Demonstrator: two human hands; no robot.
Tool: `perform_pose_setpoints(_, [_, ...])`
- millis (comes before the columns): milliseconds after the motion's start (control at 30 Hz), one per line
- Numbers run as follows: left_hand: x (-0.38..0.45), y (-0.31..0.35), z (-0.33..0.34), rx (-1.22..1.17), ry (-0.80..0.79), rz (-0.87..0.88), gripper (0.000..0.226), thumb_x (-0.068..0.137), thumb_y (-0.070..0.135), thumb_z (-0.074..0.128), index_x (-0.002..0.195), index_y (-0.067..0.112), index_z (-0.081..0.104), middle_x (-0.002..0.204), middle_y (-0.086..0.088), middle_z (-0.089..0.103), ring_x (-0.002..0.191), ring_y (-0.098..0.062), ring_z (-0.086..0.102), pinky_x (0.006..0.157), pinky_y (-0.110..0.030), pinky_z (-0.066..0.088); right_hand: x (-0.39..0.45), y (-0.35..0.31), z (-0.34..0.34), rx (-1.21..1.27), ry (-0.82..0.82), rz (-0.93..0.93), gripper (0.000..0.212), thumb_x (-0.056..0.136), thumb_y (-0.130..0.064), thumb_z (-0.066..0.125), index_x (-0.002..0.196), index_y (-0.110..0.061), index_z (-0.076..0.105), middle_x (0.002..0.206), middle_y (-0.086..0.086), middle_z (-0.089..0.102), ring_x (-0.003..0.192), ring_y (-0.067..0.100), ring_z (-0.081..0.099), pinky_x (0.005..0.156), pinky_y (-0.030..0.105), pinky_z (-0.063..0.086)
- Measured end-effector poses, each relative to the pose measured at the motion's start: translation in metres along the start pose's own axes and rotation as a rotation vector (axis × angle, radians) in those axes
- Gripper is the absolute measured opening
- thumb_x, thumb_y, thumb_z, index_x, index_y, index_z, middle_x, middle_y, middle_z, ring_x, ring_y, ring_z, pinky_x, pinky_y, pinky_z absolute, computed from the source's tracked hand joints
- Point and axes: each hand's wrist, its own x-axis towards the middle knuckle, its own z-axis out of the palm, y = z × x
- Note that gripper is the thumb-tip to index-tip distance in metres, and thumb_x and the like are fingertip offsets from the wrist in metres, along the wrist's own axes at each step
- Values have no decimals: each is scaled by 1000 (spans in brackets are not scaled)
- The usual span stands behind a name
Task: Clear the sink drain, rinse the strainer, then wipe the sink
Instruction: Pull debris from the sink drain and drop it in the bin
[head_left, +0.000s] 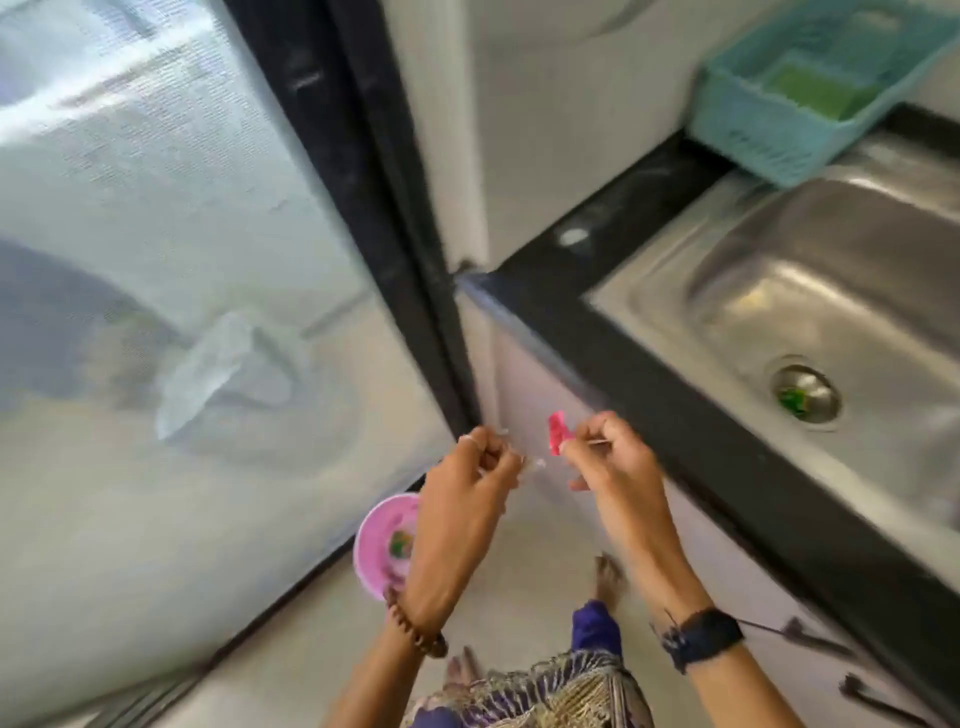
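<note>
The steel sink (649, 291) is at the right, set in a black counter. Its round drain (815, 387) has green scraps (792, 400) in it. Both hands are held left of the counter, over the floor. My right hand (610, 465) pinches a pink scrap (557, 432) and a thin pale stick. My left hand (467, 499) is pinched on a small pale bit that is too blurred to identify. Below my left hand, a pink bin (382, 540) stands on the floor with green bits inside. No strainer is visible apart from the drain.
A teal basket (769, 135) holding a green sponge (815, 93) sits at the sink's far corner. A black-framed screen door (156, 260) fills the left. White cabinet fronts with dark handles (810, 636) run under the counter. My feet are on the pale floor.
</note>
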Motion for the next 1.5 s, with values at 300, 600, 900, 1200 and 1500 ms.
perform_pose_setpoints(300, [-9, -221, -87, -332, 128, -443, 14, 85, 9, 58, 80, -3, 64, 65, -8, 61, 42, -3, 55, 44, -13, 44, -20, 126, 183, -520, -325, 14, 21, 82, -23, 66, 73, -15, 48, 72, -1, 60, 66, 16, 52, 54, 21, 36])
perform_pose_setpoints(600, [106, -493, -4, -376, 224, -660, 19, 81, -2, 59, 62, 3, 60, 60, -14, 60, 53, -20, 59, 53, -23, 55, 72, 393, 292, -791, -397, 91, 3, 91, -12, 48, 88, -12, 47, 94, 15, 64, 84, 30, 60, 65, 36, 45])
perform_pose_setpoints(900, [130, -537, 34, -460, 226, -766, 24, 94, 12, 43, 81, 0, 59, 61, -13, 58, 47, -17, 56, 48, -22, 51, 92, 457, 302, -474, -307, 436, 18, 90, -9, 44, 86, -6, 61, 84, 16, 68, 72, 27, 64, 70, 40, 58])
perform_pose_setpoints(1200, [91, -268, -21, -1190, 88, -643, 42, 93, 34, 45, 56, 13, 44, 31, 3, 41, 25, -7, 36, 31, -15, 37, 53, 195, 226, 226, -228, 535, 25, 85, -9, 46, 65, -17, 59, 40, -9, 45, 32, 6, 34, 32, 13, 26])
perform_pose_setpoints(1500, [50, -10, -15, -936, -409, -97, 40, 87, 46, 46, 57, 20, 43, 41, 5, 28, 35, -7, 25, 40, -20, 20, 17, -47, 57, 280, -179, 73, 28, 89, -12, 43, 68, -21, 60, 47, -8, 48, 35, 5, 31, 36, 18, 19])
